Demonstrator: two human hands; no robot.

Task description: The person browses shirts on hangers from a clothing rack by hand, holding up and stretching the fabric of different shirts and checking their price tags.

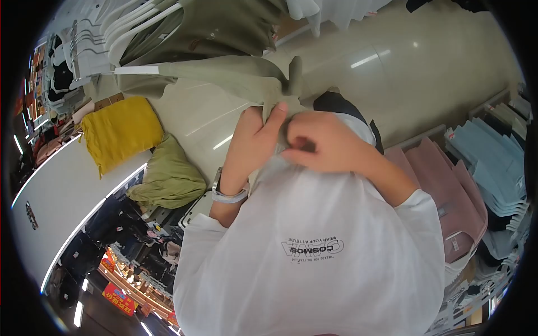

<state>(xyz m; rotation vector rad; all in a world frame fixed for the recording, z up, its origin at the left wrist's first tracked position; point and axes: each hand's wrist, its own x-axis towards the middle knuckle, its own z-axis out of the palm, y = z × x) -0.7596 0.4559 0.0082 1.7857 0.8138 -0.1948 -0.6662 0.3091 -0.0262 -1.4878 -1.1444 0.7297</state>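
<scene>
A pale khaki garment hangs sideways from a white hanger at the upper left, and its far end reaches my hands. My left hand, with a metal watch and a band at the wrist, is closed on that end, thumb on top of the cloth. Right beside it, my right hand is curled with its fingertips bent inward against the garment's end. What its fingers pinch, if anything, is hidden.
Darker olive garments hang on white hangers behind. To the left are a yellow cloth and a green cloth. At the right hang pink and light blue clothes. Pale glossy floor lies beyond.
</scene>
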